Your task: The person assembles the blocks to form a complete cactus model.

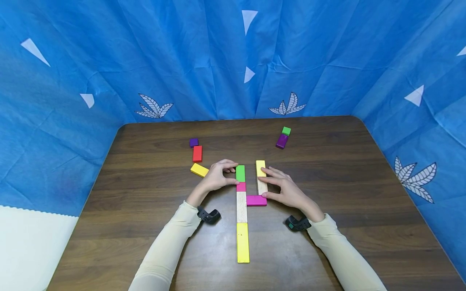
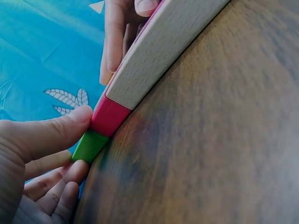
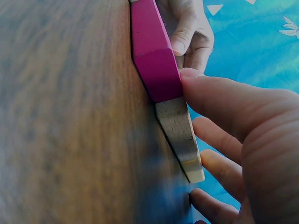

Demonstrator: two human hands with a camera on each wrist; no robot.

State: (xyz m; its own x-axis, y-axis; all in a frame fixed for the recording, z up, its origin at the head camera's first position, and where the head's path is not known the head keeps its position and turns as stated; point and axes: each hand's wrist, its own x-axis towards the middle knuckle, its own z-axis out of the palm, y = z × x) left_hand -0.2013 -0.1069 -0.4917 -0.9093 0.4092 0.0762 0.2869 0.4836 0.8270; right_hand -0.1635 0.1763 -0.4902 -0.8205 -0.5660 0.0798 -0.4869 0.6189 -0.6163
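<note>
My left hand [image 1: 217, 176] is at the far end of a straight row of blocks. Its fingers and thumb bracket the green block [image 1: 240, 173], with the thumb tip by the small pink block [image 2: 110, 115]. Nearer in that row lie a pale wooden block [image 1: 242, 207] and a yellow block [image 1: 242, 243]. A magenta block [image 1: 256, 200] juts right from the pale one. My right hand [image 1: 285, 189] rests its thumb at the magenta block's far right corner. Its extended fingers touch a light yellow block [image 1: 260, 165], which stretches away from the magenta block.
Beyond the left hand lie a yellow block [image 1: 199, 169], a red block [image 1: 197, 154] and a small purple block [image 1: 194, 142]. At the back right, a purple block [image 1: 282, 141] touches a small green block [image 1: 286, 131]. A blue curtain [image 1: 225, 60] borders the wooden table [image 1: 145, 161].
</note>
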